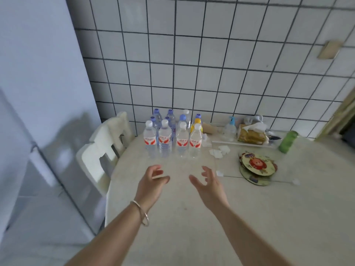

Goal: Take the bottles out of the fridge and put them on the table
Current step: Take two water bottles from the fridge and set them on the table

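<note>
Several clear water bottles [165,140] with white and blue caps stand upright in rows at the back left of the cream table [192,217], by the tiled wall. A yellow bottle [196,124] stands among them. My left hand [151,181], with a bracelet at the wrist, hovers just in front of the front row, fingers loosely curled and holding nothing. My right hand [209,183] hovers beside it, fingers spread and empty. The grey fridge [38,112] fills the left side, its door closed.
A white chair [103,148] stands between the fridge and the table. At the back right lie a spray bottle [230,127], a bag of food [251,135], a green bottle [288,142], scraps of tissue [219,151] and round printed mats [257,167].
</note>
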A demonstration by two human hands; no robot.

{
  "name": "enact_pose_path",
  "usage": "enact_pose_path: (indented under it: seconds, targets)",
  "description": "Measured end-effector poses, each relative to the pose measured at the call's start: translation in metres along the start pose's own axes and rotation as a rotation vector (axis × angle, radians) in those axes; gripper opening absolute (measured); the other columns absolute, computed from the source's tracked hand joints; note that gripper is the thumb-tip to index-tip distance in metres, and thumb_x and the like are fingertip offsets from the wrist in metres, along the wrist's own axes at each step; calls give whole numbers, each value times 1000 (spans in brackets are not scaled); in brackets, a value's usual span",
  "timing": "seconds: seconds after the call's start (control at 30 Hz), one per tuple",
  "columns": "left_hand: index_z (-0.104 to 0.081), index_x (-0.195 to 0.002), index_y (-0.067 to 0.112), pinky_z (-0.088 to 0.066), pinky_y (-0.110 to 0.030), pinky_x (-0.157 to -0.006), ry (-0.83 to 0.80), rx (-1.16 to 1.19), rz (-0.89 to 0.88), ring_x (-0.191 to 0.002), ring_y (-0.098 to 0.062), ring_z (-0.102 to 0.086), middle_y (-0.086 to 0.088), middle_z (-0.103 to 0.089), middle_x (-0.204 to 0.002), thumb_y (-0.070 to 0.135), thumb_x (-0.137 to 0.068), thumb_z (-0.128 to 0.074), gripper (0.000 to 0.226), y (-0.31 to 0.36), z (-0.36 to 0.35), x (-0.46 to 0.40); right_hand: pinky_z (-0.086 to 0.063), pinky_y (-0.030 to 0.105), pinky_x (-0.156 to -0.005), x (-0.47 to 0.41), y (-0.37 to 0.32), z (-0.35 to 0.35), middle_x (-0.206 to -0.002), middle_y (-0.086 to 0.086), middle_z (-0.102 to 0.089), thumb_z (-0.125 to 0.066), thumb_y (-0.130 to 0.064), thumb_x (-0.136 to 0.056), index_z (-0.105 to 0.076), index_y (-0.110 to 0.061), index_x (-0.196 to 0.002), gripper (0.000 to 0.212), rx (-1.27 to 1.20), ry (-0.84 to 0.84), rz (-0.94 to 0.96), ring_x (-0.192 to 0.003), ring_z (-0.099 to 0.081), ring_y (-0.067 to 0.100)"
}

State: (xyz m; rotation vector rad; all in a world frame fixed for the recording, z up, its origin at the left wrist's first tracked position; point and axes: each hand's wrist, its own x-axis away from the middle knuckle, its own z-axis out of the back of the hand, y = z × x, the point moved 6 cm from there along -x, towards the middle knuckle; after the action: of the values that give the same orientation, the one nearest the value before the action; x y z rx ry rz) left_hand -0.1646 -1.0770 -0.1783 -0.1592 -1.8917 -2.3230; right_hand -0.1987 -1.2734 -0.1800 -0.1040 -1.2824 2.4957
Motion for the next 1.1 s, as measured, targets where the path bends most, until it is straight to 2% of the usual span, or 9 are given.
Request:
enact_pose_path:
  seconds: [0.17,0.33,0.5,0.6,0.7,0.77,0.97,1.1]
  targets:
    - [-54,-112,25,-48,-35,-84,10,9,-89,-95,-18,-61,6,-63,-104,17,-79,-69,37,13,32,49,-41,37,-100,66,-24,9,-129,0,-53,-60,-52,-82,-39,-26,-134,62,-63,82,35,-121,-48,18]
    - [-54,-111,23,-47,-41,-89,-99,-7,-157,-100,-24,-61,-1,-62,-106,14,-81,-68,34,4,46,108,-44,34,-94,160,-16,3,-125,-2,-54,-58,-52,-83,-40,-27,-132,57,-120,204,-38,-114,-53,16]
    - [-54,-109,24,-40,-24,-81,-271,-60,-276,-98,-17,-58,2,-60,-101,7,-82,-64,34,-20,58,188,-47,37,-92,268,-8,-29,-116,1,-59,-60,-44,-85,-48,-23,-123,45,-314,426,-162,-103,-57,17]
    - [-56,-115,18,-39,-22,-79,-279,-64,-277,-93,-16,-59,0,-62,-102,7,-83,-64,34,-32,83,224,-47,34,-89,318,-23,-36,-113,0,-59,-61,-41,-85,-48,-21,-121,43,-297,473,-175,-100,-56,16]
    - [-57,-117,15,-39,-23,-75,-276,-64,-297,-81,-13,-58,-3,-63,-100,6,-83,-62,36,-29,118,253,-44,31,-88,364,-53,-28,-112,-3,-58,-59,-42,-85,-47,-23,-122,44,-218,515,-109,-102,-56,15]
    - [-56,-116,15,-41,-24,-76,-284,-58,-322,-78,-9,-59,-3,-64,-99,6,-83,-62,35,-25,138,271,-42,30,-87,390,-68,-30,-113,-5,-56,-58,-43,-86,-45,-23,-123,44,-179,514,-59,-103,-55,14]
    - [-50,-119,22,-46,-27,-87,-332,9,-397,-96,-12,-59,2,-61,-105,14,-86,-63,36,-26,204,333,-44,31,-88,449,-99,-68,-117,-6,-54,-56,-48,-86,-42,-27,-126,48,-149,409,19,-104,-52,12]
    - [-51,-113,25,-48,-25,-85,-267,92,-419,-93,-7,-61,6,-63,-101,8,-85,-63,35,-43,262,368,-44,28,-88,481,-121,-116,-114,-10,-52,-56,-49,-85,-41,-31,-123,45,-161,300,70,-104,-51,9]
